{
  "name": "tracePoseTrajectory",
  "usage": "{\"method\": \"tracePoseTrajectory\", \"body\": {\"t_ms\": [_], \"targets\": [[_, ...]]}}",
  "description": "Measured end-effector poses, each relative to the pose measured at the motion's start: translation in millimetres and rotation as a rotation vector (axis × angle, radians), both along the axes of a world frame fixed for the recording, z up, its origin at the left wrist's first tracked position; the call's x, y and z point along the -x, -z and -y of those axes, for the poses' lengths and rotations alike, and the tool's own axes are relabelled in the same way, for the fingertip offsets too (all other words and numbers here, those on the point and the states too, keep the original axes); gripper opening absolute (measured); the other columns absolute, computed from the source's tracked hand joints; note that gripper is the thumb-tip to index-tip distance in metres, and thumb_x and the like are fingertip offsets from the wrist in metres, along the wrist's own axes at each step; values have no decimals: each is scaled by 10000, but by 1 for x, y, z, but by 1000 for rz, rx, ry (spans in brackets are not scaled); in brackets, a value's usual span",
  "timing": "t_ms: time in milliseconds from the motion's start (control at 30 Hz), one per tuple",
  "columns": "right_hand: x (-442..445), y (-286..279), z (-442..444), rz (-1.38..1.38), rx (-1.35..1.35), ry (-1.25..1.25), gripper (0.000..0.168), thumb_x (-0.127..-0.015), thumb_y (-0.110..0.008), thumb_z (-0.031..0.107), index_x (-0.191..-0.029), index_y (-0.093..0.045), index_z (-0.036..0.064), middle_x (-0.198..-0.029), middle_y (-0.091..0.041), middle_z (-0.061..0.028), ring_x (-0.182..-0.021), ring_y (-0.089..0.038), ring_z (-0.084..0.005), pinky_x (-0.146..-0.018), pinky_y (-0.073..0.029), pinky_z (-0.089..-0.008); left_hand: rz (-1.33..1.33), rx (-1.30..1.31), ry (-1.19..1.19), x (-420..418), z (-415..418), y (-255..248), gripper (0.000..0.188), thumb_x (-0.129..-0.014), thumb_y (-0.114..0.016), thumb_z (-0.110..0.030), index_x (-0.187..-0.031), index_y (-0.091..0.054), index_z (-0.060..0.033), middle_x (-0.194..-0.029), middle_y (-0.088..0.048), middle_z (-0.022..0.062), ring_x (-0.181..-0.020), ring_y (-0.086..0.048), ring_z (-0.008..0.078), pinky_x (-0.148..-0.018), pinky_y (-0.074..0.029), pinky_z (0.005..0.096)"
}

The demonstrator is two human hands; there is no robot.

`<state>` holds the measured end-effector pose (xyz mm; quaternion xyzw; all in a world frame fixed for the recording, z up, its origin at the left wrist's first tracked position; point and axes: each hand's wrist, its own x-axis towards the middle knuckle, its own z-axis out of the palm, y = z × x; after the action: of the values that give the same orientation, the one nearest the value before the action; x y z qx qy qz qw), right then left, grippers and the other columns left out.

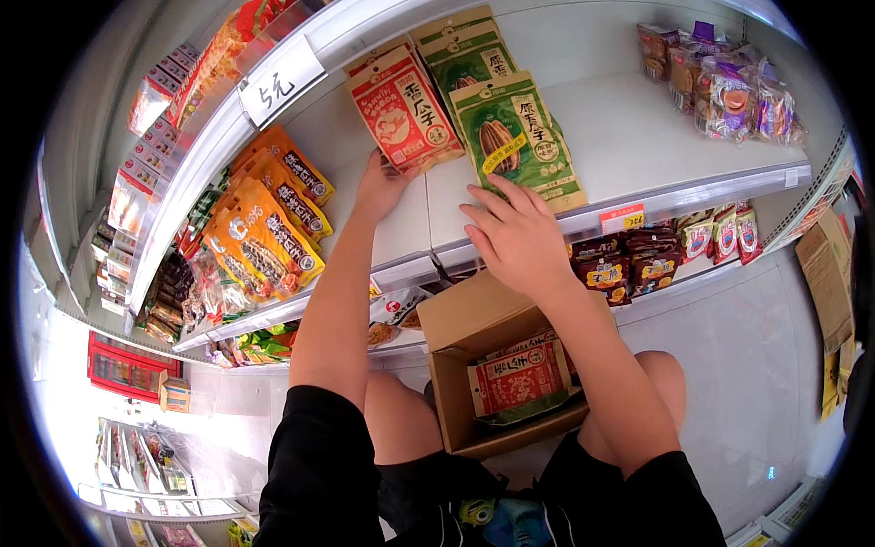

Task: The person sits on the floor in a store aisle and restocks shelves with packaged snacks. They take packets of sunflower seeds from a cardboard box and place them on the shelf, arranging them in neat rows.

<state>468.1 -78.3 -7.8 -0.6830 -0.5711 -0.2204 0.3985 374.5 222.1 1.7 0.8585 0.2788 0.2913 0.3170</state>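
Observation:
On a white store shelf, my left hand (384, 184) touches the lower left corner of a red sunflower-seed bag (403, 113), its fingertips partly hidden at the bag's edge. My right hand (513, 236) rests its spread fingertips at the bottom edge of the front green sunflower-seed bag (502, 137). More green bags (454, 41) lie behind that one. Below the shelf edge, an open cardboard box (454, 403) stands between my knees. Inside it lie a red seed bag (523, 379) and some green packaging, partly covered by my right forearm.
Orange seed bags (263, 239) stand left on the shelf, and wrapped cakes (724, 96) sit at its right end. The shelf's front rail (697, 191) crosses between box and bags. Dark snack packs (629, 267) fill a lower shelf. Flattened cardboard (824, 280) leans at the far right.

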Motion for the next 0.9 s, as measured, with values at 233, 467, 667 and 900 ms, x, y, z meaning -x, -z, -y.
{"method": "tracePoseTrajectory", "body": {"t_ms": [233,467,667,900], "targets": [[-3,1,4,-1,6,-26,285,-958,-605,266,-1166,-710,103,-1323,-630,-55,-1338,-480,-265,-1139,-357,-424,-225,25,-142,-9,28,-19,681,-880,-782,-255,-1405,-438,9,-1325,-612,154,-1164,-621,228,-998,-492,365],[-7,-1,10,-41,-31,-69,311,-940,-625,256,-1205,-688,104,-1365,-599,-70,-1353,-468,-273,-1155,-340,-437,-99,209,92,2,35,-21,743,-876,-793,-250,-1456,-395,-11,-1391,-571,143,-1287,-538,233,-1086,-421,366],[-7,2,14,-82,-37,-142,326,-898,-660,210,-1204,-690,101,-1382,-587,-71,-1365,-460,-278,-1164,-331,-450,-53,79,67,14,31,-5,844,-867,-814,-279,-1507,-334,-10,-1432,-541,155,-1345,-496,263,-1144,-367,400],[-16,-5,26,-221,-130,-256,302,-848,-662,99,-1145,-713,97,-1272,-650,-87,-1282,-525,-292,-1116,-386,-464,-62,7,135,12,22,4,890,-868,-796,-324,-1536,-298,-11,-1434,-554,179,-1364,-501,285,-1148,-364,415]]}}
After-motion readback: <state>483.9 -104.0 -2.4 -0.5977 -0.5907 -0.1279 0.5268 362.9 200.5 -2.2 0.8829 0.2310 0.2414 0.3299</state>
